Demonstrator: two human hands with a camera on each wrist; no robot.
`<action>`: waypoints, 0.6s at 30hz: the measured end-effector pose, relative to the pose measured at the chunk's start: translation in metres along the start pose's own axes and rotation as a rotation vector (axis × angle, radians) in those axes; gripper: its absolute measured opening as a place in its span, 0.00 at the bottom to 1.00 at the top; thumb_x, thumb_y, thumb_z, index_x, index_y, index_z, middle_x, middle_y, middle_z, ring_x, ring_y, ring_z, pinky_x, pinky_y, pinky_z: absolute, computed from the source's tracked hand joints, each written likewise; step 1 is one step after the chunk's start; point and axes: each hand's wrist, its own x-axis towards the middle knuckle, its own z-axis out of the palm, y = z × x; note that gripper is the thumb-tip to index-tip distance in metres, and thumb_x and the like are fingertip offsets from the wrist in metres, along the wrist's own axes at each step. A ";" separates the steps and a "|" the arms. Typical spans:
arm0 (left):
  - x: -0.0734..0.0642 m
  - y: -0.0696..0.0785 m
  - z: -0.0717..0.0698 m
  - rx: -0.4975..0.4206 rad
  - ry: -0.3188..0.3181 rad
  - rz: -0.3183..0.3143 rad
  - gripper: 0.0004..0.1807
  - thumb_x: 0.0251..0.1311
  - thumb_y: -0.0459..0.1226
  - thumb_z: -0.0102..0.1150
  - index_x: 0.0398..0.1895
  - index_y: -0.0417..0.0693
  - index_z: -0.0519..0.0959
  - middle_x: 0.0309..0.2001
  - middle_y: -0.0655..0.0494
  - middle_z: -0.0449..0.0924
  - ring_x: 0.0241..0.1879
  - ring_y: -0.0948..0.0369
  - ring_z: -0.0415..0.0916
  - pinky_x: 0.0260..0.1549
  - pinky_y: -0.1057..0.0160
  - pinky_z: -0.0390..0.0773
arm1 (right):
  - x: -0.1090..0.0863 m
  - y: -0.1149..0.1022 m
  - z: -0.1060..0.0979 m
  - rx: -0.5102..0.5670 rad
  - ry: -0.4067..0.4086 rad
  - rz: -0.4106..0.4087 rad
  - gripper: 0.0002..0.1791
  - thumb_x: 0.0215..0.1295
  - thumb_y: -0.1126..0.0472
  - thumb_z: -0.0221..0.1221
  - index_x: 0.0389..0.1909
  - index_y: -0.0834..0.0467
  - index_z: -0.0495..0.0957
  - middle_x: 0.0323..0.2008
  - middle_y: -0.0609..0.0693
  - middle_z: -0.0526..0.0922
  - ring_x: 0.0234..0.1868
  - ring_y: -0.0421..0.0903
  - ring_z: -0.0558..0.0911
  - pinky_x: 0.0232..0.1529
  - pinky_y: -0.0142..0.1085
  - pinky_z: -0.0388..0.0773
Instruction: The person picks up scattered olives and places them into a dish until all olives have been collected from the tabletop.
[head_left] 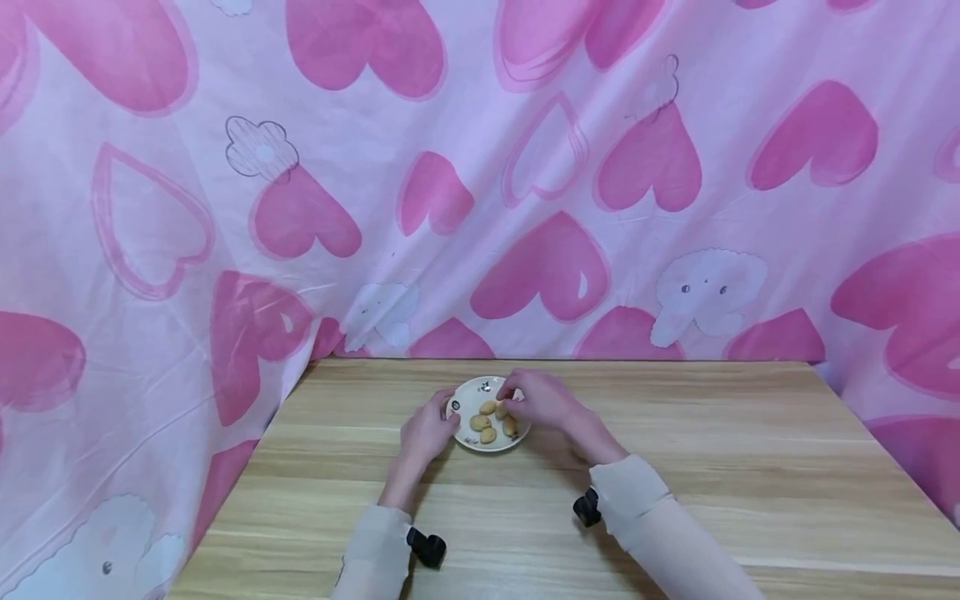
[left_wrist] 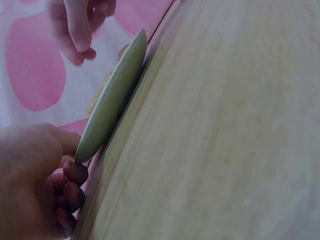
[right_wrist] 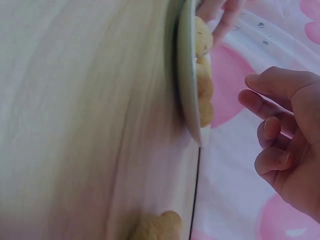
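Observation:
A white plate [head_left: 467,440] with small dark prints on its rim carries several small tan, potato-like lumps [head_left: 480,423]. My left hand [head_left: 429,429] grips the plate's left rim, thumb on top and fingers below, as the left wrist view also shows. Above the plate's right side is my right hand [head_left: 547,402], its fingers bent and the thumb near the index fingertip. Seen from the right wrist, that hand [right_wrist: 287,135] has nothing between its fingertips and is apart from the lumps. From the left wrist, the plate's pale underside [left_wrist: 112,102] shows close over the table.
Another tan lump [right_wrist: 157,227] lies on the wooden table [head_left: 480,517], near my right wrist. A pink heart-patterned cloth [head_left: 525,167] hangs behind the table and down its sides. Each sleeve cuff bears a black wrist camera [head_left: 427,548].

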 end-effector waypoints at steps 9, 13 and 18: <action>0.000 0.000 0.001 0.006 0.003 -0.001 0.28 0.60 0.41 0.60 0.66 0.53 0.74 0.31 0.53 0.80 0.32 0.56 0.77 0.34 0.52 0.73 | -0.020 0.004 -0.018 -0.031 0.018 -0.001 0.08 0.64 0.58 0.63 0.40 0.52 0.88 0.40 0.43 0.84 0.44 0.48 0.83 0.44 0.42 0.78; 0.001 0.000 0.000 0.002 0.001 -0.003 0.28 0.60 0.41 0.60 0.66 0.53 0.74 0.30 0.54 0.79 0.31 0.57 0.75 0.33 0.53 0.72 | -0.028 0.011 -0.020 -0.052 0.022 -0.013 0.08 0.64 0.58 0.63 0.41 0.52 0.88 0.40 0.44 0.84 0.42 0.48 0.83 0.41 0.40 0.77; 0.001 0.000 0.001 -0.001 -0.002 -0.003 0.28 0.60 0.41 0.61 0.66 0.53 0.74 0.32 0.53 0.81 0.32 0.56 0.76 0.34 0.53 0.73 | -0.037 0.019 -0.021 -0.060 0.026 -0.007 0.08 0.63 0.59 0.64 0.41 0.52 0.88 0.41 0.44 0.85 0.43 0.50 0.84 0.42 0.42 0.77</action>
